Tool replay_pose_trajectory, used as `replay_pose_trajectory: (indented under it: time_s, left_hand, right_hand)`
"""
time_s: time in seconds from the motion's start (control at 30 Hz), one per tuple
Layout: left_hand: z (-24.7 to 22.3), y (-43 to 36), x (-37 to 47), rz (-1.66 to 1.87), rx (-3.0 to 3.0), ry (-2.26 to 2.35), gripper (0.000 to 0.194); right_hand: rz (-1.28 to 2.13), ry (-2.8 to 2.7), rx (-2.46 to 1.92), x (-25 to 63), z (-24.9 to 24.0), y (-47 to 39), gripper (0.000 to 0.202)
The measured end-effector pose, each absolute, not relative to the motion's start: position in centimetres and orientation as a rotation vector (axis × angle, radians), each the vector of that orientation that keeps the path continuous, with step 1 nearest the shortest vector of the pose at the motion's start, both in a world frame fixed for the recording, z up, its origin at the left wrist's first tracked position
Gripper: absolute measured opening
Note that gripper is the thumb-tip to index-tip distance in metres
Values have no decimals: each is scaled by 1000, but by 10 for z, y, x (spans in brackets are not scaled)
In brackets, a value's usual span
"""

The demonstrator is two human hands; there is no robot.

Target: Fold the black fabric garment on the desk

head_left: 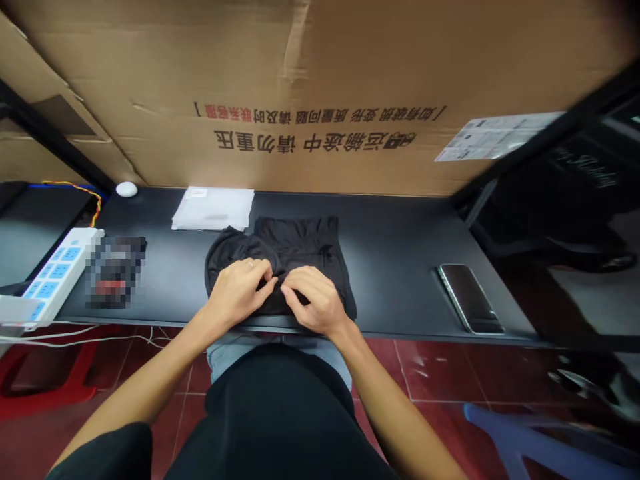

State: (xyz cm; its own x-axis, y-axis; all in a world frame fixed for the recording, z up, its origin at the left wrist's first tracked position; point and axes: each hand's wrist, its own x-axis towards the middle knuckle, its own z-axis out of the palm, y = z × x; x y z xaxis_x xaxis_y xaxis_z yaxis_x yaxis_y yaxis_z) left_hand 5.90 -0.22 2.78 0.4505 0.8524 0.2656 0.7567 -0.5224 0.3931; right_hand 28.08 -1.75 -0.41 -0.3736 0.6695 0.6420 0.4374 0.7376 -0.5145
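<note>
Bare forearms (173, 357) converge before the torso (280, 413). Left hand (240, 290) and right hand (317, 301) sit side by side, just apart, backs upward; fingers (310, 283) curl toward thumbs (294, 303), tips facing inward. Whether they fully close is unclear.

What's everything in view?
Soft folded cloth: at least one, black, table front
Flat packets: count unclear, white, back left
Oval object: one, white, back left
Long power strip: one, white and blue, left
Pixelated object: one, dark, beside strip
Rectangular phone: one, dark, right
Flat table: one, black, centre
Cardboard panel: one, brown, behind table
Paper label: one, white, on cardboard
Thin cables: several, white, lower left
Plastic stool: one, red, lower left
Second plastic stool: one, blue, lower right
Shirt: one, black, bottom
Left hand: one, ungloved, on cloth
Right hand: one, ungloved, on cloth
</note>
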Motion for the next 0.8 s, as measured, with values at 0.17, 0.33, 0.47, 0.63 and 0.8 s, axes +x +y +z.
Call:
replay_pose_trajectory:
  time_s: [0.17, 0.33, 0.47, 0.63, 0.8]
  left_hand:
    - [25, -10, 43, 948, 2396, 1378, 19]
    - [37, -4, 11, 701, 1955, 2025, 34]
    - [37, 3, 3, 369, 1849, 1934, 58]
    - [30, 9, 9, 496, 1827, 1854, 48]
    - [38, 11, 14, 838, 1822, 1848, 30]
  right_hand:
    - [272, -2119, -986, 282, -3, -9, 38]
    - [228, -2259, -1042, 274, -10, -4, 35]
    - [236, -2294, -1023, 273, -13, -6, 32]
    - [266, -2318, -1019, 275, -10, -9, 34]
    - [332, -2377, -939, 268, -6, -10, 40]
